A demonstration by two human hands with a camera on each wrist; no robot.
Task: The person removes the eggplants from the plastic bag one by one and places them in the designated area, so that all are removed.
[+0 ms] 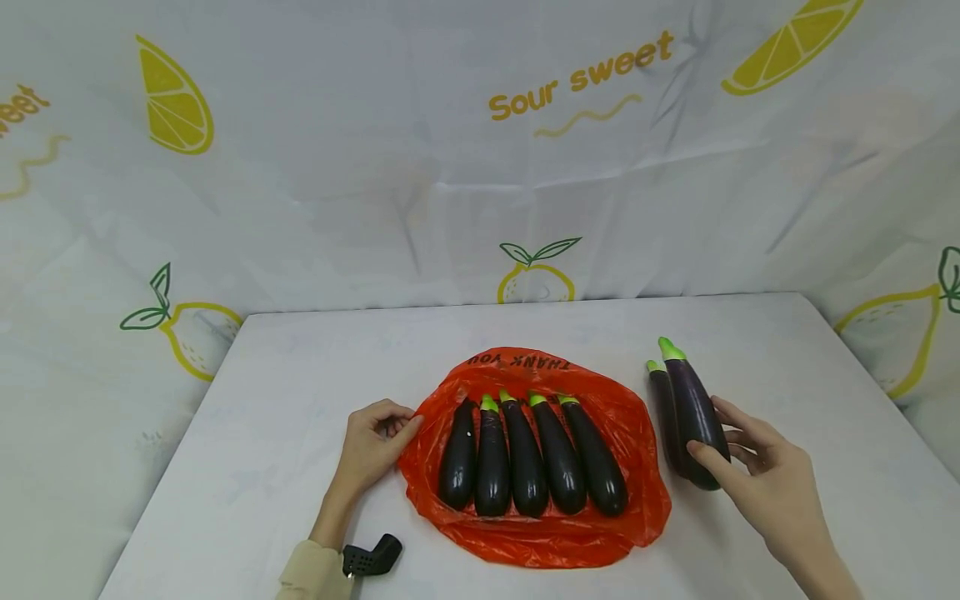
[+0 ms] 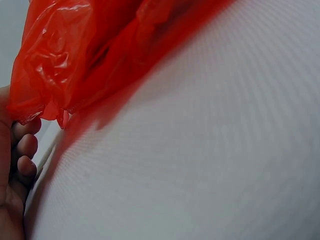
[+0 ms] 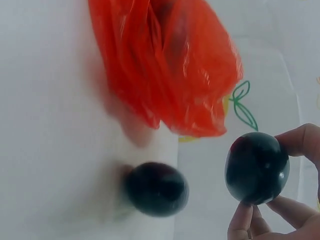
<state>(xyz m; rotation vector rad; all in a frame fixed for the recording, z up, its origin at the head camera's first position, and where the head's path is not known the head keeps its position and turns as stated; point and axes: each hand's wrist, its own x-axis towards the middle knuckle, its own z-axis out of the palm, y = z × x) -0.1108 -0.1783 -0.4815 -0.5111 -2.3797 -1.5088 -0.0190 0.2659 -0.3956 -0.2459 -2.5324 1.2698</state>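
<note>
A red plastic bag [image 1: 536, 546] lies spread on the table, with several dark eggplants [image 1: 527, 458] side by side on it, most with green stem ends at the far side. My left hand [image 1: 375, 446] pinches the bag's left edge between thumb and fingers; in the left wrist view the red film [image 2: 55, 60] bunches at the fingertips. To the right of the bag, my right hand [image 1: 780, 479] grips an eggplant [image 1: 696, 408] between thumb and fingers. Beside and partly behind it, another eggplant [image 1: 663, 408] lies on the table; the right wrist view shows both end-on, apart.
A white table [image 1: 300, 367] carries everything, its far edge meeting a pale curtain [image 1: 337, 208] printed with lemons. A black device [image 1: 372, 556] sits by the left wrist.
</note>
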